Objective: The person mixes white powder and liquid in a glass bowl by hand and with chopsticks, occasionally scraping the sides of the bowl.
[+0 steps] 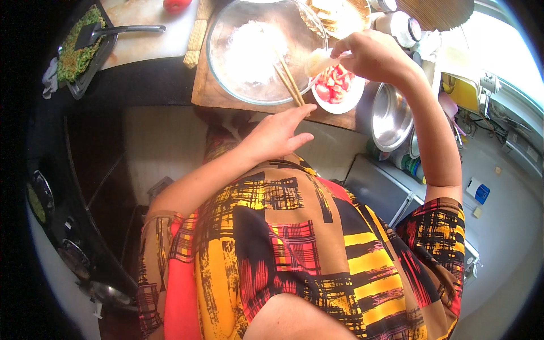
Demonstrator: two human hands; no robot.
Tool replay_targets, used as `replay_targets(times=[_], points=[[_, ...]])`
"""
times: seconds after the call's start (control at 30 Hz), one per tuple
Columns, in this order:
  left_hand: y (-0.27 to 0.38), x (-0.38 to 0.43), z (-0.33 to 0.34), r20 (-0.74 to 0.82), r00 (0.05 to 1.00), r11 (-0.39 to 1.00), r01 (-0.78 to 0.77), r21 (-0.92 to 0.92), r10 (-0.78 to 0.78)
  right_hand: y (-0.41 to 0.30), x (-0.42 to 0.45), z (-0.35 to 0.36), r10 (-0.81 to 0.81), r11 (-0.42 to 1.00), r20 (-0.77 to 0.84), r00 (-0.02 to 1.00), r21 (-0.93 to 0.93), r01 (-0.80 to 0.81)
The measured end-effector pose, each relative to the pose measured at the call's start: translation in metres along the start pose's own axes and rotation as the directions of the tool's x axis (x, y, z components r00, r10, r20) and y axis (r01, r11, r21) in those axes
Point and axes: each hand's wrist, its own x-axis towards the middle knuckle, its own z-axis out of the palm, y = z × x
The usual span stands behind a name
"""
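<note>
A large clear glass bowl with white powder inside stands on a wooden board. Wooden chopsticks lean over its near rim, their lower ends close to the fingertips of my left hand, whose fingers are apart; whether they touch is hard to tell. My right hand pinches a pale, translucent thing, perhaps a small bag or container, at the bowl's right rim. Just below that hand is a white bowl of cut tomatoes. Bright glare hides detail in the glass bowl.
Steel bowls and a lidded jar stand at the right. A plate of pale slices is behind the glass bowl. To the left are a white cutting board, a tomato, and a dark tray of green food with a spatula.
</note>
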Motion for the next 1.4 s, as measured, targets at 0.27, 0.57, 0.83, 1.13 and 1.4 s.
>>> replay_targets(times=[0.27, 0.57, 0.83, 1.13, 1.4], points=[[0.025, -0.025, -0.100, -0.273, 0.944, 0.982, 0.185, -0.026, -0.185, -0.025, 0.019, 0.088, -0.122, 0.881, -0.047, 0.991, 0.455, 0.130], [-0.010, -0.009, -0.153, -0.610, 0.771, 0.975, 0.063, -0.214, -0.184, -0.033, 0.025, 0.066, -0.205, 0.831, -0.090, 0.975, 0.510, 0.222], [-0.038, 0.004, -0.127, -0.627, 0.726, 0.908, -0.010, -0.419, -0.282, -0.024, 0.008, 0.048, -0.223, 0.822, 0.003, 0.975, 0.539, 0.186], [-0.029, -0.010, -0.116, -0.505, 0.720, 0.856, 0.250, -0.453, -0.477, -0.032, 0.009, 0.036, -0.177, 0.759, 0.062, 0.982, 0.644, 0.096], [-0.024, -0.012, -0.108, -0.459, 0.695, 0.797, 0.282, -0.534, -0.553, -0.018, 0.017, 0.067, -0.177, 0.675, -0.149, 0.973, 0.701, 0.230]])
